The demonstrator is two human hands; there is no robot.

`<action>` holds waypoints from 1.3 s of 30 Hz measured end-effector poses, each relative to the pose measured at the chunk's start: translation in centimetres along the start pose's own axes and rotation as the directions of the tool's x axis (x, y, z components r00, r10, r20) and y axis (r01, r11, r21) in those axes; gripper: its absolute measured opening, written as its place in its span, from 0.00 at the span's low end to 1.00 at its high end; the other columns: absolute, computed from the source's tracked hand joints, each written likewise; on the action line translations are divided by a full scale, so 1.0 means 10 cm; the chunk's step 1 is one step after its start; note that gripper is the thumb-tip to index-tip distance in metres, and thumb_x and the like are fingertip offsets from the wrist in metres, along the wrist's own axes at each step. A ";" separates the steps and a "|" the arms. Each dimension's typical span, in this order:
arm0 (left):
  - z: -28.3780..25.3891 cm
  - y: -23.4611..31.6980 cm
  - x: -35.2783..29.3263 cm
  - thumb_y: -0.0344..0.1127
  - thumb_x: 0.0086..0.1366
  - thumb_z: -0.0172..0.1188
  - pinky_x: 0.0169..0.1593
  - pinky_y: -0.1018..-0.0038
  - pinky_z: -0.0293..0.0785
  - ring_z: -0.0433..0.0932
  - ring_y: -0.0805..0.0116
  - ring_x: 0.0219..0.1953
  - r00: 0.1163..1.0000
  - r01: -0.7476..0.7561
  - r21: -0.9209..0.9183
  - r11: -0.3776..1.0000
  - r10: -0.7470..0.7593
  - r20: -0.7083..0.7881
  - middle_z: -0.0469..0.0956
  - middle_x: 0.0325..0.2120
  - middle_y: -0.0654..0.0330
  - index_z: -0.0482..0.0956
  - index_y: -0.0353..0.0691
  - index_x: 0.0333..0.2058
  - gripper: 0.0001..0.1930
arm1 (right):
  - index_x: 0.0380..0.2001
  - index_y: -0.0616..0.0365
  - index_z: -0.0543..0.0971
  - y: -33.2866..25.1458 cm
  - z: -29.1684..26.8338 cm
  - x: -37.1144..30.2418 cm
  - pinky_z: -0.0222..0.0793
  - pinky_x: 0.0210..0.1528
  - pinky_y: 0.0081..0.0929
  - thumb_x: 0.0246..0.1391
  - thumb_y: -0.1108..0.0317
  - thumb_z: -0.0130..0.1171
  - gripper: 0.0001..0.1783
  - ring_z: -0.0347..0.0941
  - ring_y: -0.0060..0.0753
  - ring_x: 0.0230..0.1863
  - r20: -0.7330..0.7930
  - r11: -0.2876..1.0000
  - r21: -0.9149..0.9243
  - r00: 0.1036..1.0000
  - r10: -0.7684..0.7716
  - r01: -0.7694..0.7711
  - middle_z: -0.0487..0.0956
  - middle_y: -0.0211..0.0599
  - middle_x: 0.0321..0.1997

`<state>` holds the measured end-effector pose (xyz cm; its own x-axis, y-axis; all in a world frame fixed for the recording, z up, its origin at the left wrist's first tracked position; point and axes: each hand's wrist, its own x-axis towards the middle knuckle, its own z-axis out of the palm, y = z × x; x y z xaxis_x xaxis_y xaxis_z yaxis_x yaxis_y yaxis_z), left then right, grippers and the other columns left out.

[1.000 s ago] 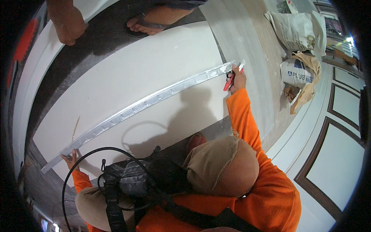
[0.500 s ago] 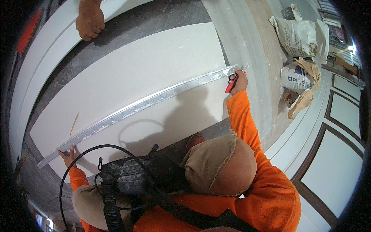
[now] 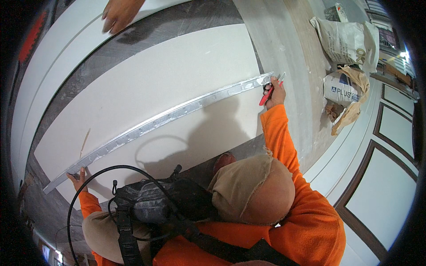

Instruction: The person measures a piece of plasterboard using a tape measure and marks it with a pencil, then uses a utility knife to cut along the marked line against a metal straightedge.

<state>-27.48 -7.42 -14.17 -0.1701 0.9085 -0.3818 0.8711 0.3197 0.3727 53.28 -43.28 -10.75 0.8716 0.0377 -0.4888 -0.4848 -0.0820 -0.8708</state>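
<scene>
Gripping a red utility knife (image 3: 267, 93) in closed fingers, your right hand (image 3: 276, 94) sits at the right end of the long metal straightedge (image 3: 168, 119), right of centre. Your left hand (image 3: 76, 178) presses its fingers flat on the straightedge's other end at lower left. Both lie across 1 white board (image 3: 146, 84). Another person's hand (image 3: 119, 14) rests at top left.

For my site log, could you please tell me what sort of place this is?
Probably a room under renovation: a large white board lies flat with a long metal straightedge across it, and opened sacks of building powder sit by panelled walls.
</scene>
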 end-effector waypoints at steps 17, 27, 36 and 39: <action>-0.49 -0.73 0.63 0.68 0.49 0.68 0.71 0.65 0.44 0.47 0.47 0.71 0.985 0.010 -0.199 0.980 0.024 0.171 0.48 0.67 0.34 0.33 0.24 0.67 0.69 | 0.35 0.51 0.73 0.04 0.12 -0.03 0.62 0.16 0.19 0.56 0.63 0.64 0.10 0.66 0.19 0.20 0.056 1.000 -0.006 0.998 0.030 -0.029 0.69 0.24 0.24; -0.30 -0.04 0.51 0.73 0.39 0.70 0.65 0.60 0.60 0.63 0.46 0.64 0.922 -0.013 0.421 0.907 -0.151 0.355 0.60 0.62 0.32 0.51 0.14 0.61 0.70 | 0.34 0.51 0.71 -0.08 0.15 -0.14 0.61 0.16 0.20 0.56 0.60 0.64 0.12 0.65 0.20 0.19 0.014 0.983 -0.181 1.000 0.027 -0.024 0.68 0.24 0.23; -0.06 0.17 0.53 0.57 0.43 0.76 0.54 0.62 0.71 0.76 0.52 0.50 0.950 -0.145 0.512 0.846 -0.025 0.311 0.78 0.48 0.46 0.76 0.32 0.50 0.42 | 0.31 0.56 0.75 -0.04 -0.14 -0.08 0.65 0.19 0.29 0.52 0.53 0.66 0.18 0.67 0.28 0.17 -0.326 0.720 -0.694 0.887 -0.326 0.009 0.73 0.32 0.23; -0.33 0.38 0.36 0.69 0.38 0.73 0.68 0.59 0.54 0.60 0.48 0.66 0.909 -0.012 0.654 0.756 -0.264 0.322 0.65 0.61 0.39 0.63 0.31 0.63 0.60 | 0.34 0.59 0.79 0.23 0.21 -0.88 0.72 0.31 0.36 0.53 0.54 0.64 0.17 0.76 0.39 0.27 -0.258 0.758 -0.652 0.945 -0.201 -0.017 0.79 0.40 0.29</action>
<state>-26.27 -2.05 -11.36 -0.2363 0.6548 -0.7179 0.9622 0.0545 -0.2670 44.32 -41.67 -8.58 0.9400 -0.2044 -0.2732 -0.3343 -0.7125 -0.6170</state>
